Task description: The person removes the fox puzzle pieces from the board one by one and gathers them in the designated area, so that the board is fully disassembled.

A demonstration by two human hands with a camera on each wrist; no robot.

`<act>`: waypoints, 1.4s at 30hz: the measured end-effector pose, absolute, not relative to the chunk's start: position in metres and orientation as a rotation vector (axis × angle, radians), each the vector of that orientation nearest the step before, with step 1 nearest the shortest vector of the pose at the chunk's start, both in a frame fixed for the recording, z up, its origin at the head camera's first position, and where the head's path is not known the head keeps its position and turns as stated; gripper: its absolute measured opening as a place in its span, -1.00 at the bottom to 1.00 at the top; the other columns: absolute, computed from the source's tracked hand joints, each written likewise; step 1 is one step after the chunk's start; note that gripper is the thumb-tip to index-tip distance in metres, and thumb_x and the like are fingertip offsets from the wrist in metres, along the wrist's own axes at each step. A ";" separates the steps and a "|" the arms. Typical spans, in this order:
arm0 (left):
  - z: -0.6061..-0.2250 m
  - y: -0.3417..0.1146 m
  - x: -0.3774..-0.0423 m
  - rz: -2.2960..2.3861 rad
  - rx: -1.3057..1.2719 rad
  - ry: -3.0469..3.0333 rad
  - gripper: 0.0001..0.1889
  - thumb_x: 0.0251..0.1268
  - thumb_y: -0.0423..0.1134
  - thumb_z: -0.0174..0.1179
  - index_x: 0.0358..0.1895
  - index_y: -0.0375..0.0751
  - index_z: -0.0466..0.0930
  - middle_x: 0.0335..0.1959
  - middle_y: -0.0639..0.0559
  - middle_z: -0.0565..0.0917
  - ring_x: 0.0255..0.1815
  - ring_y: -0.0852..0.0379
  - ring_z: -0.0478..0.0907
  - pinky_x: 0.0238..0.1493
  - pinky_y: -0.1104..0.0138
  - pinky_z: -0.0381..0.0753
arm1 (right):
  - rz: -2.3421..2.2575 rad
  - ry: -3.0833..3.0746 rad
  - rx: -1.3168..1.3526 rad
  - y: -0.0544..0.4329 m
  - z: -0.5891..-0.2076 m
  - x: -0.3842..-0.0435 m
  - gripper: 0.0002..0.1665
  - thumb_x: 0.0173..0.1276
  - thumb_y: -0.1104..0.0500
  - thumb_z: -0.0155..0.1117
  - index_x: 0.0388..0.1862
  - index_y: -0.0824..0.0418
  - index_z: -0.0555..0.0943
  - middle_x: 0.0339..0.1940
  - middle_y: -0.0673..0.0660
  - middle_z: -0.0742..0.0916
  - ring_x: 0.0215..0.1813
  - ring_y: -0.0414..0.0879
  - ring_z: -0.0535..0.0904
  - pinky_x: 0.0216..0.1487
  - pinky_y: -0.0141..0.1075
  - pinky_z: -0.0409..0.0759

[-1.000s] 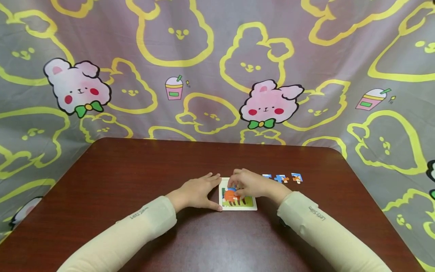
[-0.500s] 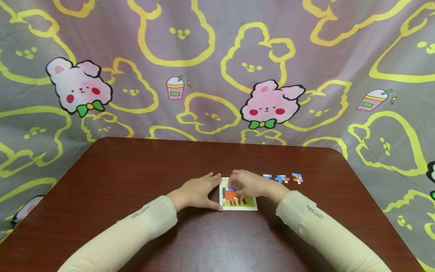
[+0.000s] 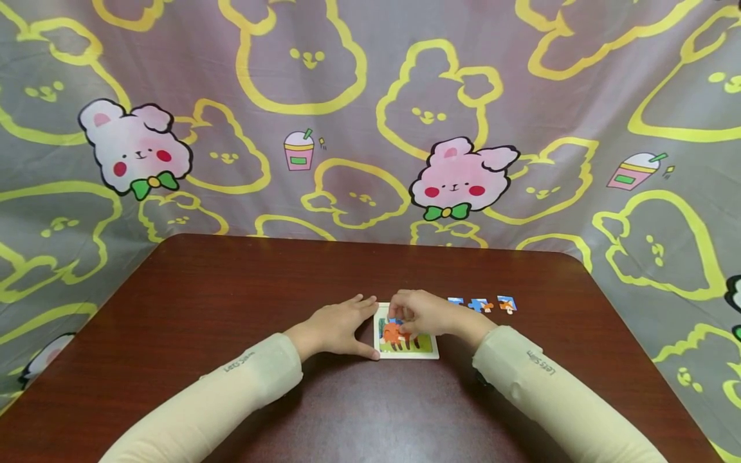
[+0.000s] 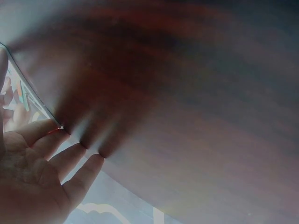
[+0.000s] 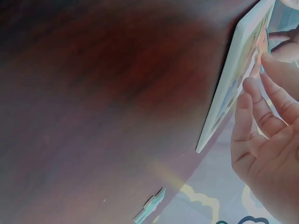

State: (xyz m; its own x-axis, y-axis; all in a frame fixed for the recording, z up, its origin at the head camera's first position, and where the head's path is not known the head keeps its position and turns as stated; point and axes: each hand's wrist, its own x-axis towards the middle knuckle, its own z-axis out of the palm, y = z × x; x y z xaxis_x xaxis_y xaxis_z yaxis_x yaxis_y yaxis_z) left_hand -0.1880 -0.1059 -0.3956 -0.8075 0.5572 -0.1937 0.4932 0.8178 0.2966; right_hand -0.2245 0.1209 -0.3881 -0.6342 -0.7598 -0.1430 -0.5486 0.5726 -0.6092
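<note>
One rabbit-printed curtain [image 3: 336, 71] rises beyond the grip and along both sides; the dark reddish-brown table [image 3: 260, 283] spreads beneath it. Two pale sleeves [image 3: 538, 386] reach in from the near side. The left hand [image 3: 336, 328] lies with its fingers apart, thumb and a fingertip at the left corners of the jigsaw tray [image 3: 382, 307], apparently steadying it. The right hand [image 3: 428, 313] bends over the tray, thumb and fingertips together in what looks like a pinch on the fox-face piece [image 3: 392, 333], just under those fingertips. Over the last second the hands have hardly shifted, but the fox's face shows more plainly and the piece looks flatter, so it is probably nearly seated. The knuckles hide the slots farther right. Beyond the right wrist lie a partly covered sky piece [image 3: 455, 301], a blue-and-orange piece [image 3: 480, 305] and, farthest, an orange-and-white piece [image 3: 507, 304].
</note>
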 end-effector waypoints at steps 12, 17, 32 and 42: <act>-0.394 -0.106 -0.187 0.344 0.793 2.718 0.04 0.08 0.38 0.31 0.56 -0.08 0.15 0.62 0.04 0.10 0.64 -0.04 0.01 0.42 -0.12 0.31 | -0.879 2.321 -0.970 0.121 -0.385 -0.224 -0.90 0.37 0.35 0.29 -0.23 0.20 0.55 -0.30 0.10 0.64 -0.44 -0.10 0.66 -0.39 -0.33 0.70; -0.395 -0.105 -0.187 0.337 0.792 2.725 0.04 0.08 0.38 0.31 0.56 -0.08 0.16 0.62 0.05 0.11 0.64 -0.03 0.02 0.42 -0.10 0.32 | -0.941 2.258 -0.969 0.119 -0.385 -0.224 -0.92 0.39 0.35 0.26 -0.28 0.24 0.54 -0.35 0.12 0.68 -0.46 -0.10 0.65 -0.40 -0.26 0.70; -0.394 -0.105 -0.188 0.320 0.779 2.715 0.05 0.08 0.39 0.30 0.57 -0.06 0.13 0.63 0.06 0.09 0.65 -0.02 0.00 0.43 -0.12 0.30 | -1.001 2.266 -0.966 0.123 -0.385 -0.224 -0.93 0.37 0.38 0.27 -0.30 0.26 0.57 -0.37 0.18 0.71 -0.28 -0.09 0.66 -0.38 -0.25 0.72; -0.393 -0.105 -0.187 0.332 0.788 2.714 0.05 0.08 0.38 0.30 0.57 -0.10 0.14 0.63 0.04 0.09 0.64 -0.03 0.01 0.43 -0.09 0.32 | -0.947 2.357 -1.075 0.137 -0.385 -0.226 -0.94 0.37 0.31 0.30 -0.31 0.21 0.59 -0.41 0.08 0.75 -0.31 -0.23 0.61 -0.21 -0.36 0.58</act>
State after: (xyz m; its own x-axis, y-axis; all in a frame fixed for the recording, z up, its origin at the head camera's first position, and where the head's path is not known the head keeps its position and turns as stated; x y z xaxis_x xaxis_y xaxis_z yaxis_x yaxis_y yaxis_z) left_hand -0.1872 -0.1046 -0.3931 -0.8063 0.5508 -0.2154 0.4827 0.8233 0.2985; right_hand -0.2257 0.1374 -0.3852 -0.6347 -0.7703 -0.0621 -0.5133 0.4802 -0.7113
